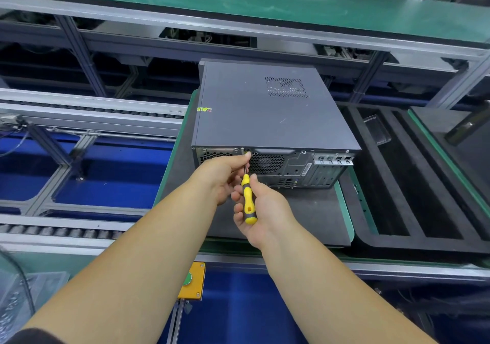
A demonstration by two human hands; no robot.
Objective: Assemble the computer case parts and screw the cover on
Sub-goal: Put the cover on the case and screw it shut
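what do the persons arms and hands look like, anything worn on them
Both forearms are bare, with no gloves, watch or rings visible on the left hand or right hand. Only a dark sleeve edge shows at the left arm's bottom corner.

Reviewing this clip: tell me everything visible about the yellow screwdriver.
The screwdriver has a yellow handle with dark grey grip sections and a hole near its butt, plus a thin metal shaft. It points up and away toward the top edge of the computer case's rear panel, near a screw beside the fan grille. The right hand wraps its handle; the left hand's fingertips pinch the shaft near the tip. The tip itself is hidden behind those fingers.
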